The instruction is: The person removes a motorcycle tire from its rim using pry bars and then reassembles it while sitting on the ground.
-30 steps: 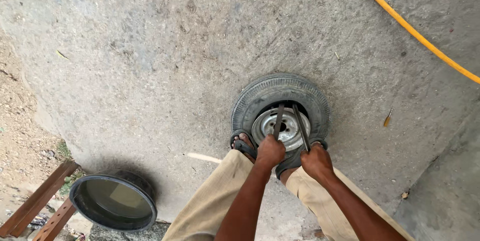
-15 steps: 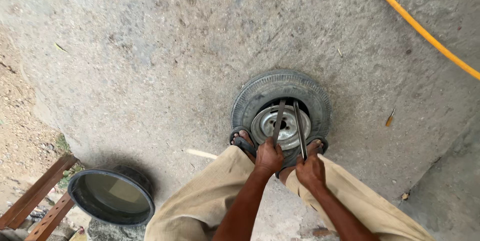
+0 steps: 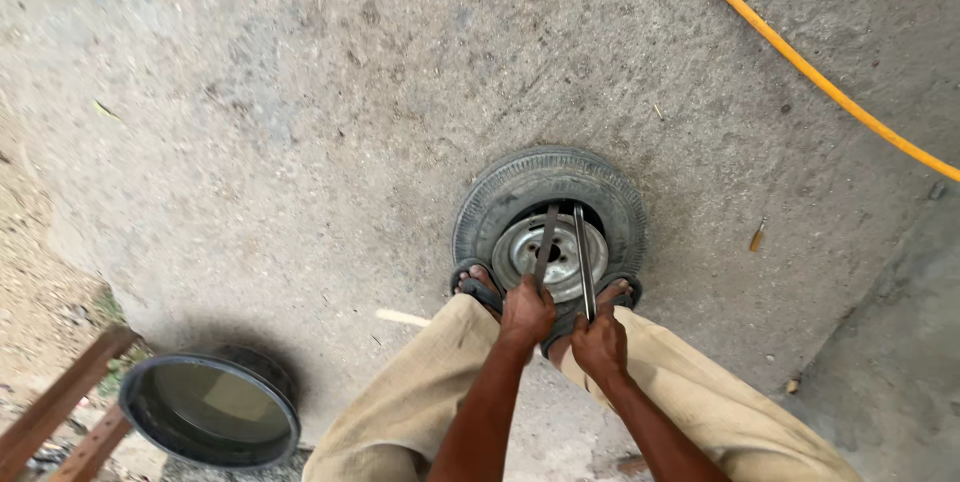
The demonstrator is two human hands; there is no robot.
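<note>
Steel levers (image 3: 546,242) from both grips into tyre (image 3: 500,192) ahead

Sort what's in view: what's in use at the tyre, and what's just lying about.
In use:
left hand on one metal bar
right hand on the other bar
tyre and its steel rim, under both sandalled feet

Lying about:
yellow hose
black tub of water
wooden frame

black tyre (image 3: 548,182), silver rim (image 3: 520,247), yellow hose (image 3: 800,62), khaki trousers (image 3: 410,402)
</note>
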